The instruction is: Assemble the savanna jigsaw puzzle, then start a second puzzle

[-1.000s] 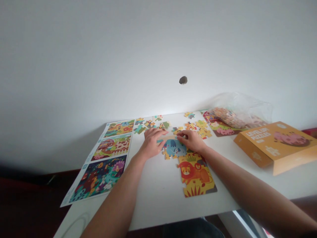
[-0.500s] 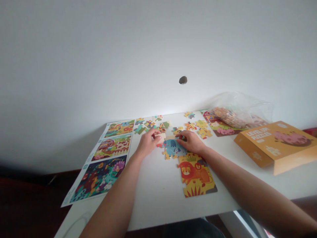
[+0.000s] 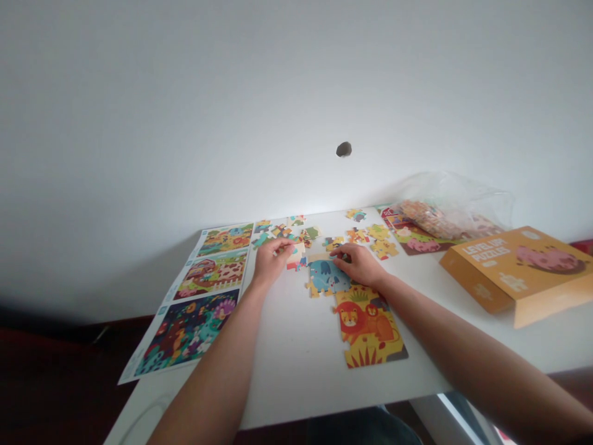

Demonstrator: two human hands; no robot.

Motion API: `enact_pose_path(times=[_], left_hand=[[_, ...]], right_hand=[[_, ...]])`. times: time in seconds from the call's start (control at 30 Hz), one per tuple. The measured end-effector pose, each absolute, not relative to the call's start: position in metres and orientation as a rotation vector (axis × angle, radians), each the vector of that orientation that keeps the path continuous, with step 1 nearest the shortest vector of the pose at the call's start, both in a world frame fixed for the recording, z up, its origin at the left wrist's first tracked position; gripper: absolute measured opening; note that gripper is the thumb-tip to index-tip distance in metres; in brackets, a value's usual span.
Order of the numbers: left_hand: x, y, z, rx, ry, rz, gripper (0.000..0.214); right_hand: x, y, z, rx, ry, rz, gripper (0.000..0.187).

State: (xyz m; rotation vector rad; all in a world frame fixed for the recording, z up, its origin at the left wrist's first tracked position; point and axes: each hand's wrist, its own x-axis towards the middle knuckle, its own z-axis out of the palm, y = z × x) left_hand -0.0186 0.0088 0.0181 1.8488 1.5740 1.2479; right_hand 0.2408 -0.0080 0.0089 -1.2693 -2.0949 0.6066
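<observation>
A partly joined puzzle lies on the white table (image 3: 291, 358): a lion section (image 3: 368, 330) and, behind it, a blue elephant section (image 3: 327, 276). My left hand (image 3: 269, 259) is closed in a pinch on a loose puzzle piece (image 3: 295, 254), held just left of the elephant section. My right hand (image 3: 359, 262) rests with fingers flat on the elephant section's upper right edge. Several loose pieces (image 3: 377, 238) lie scattered behind both hands.
A sheet with three reference pictures (image 3: 199, 296) lies along the table's left edge. An orange puzzle box (image 3: 514, 272) sits at the right, with a clear plastic bag of pieces (image 3: 445, 210) on another picture behind it. A white wall rises behind.
My left hand has drawn back to the left and lifted a loose piece off the elephant section. My right hand has stayed on the elephant section.
</observation>
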Motion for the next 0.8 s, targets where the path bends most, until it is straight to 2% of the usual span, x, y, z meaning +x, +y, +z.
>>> enact_pose_path(times=[0.3, 0.8], left_hand=[[-0.022, 0.017, -0.002, 1.951, 1.627, 1.004, 0.020], [-0.012, 0.009, 0.003, 2.148, 1.923, 0.753, 0.015]], right_hand=[[0.241, -0.007, 0.009, -1.283, -2.109, 0.595, 0.023], [0.241, -0.009, 0.010, -1.287, -2.110, 0.578, 0.023]])
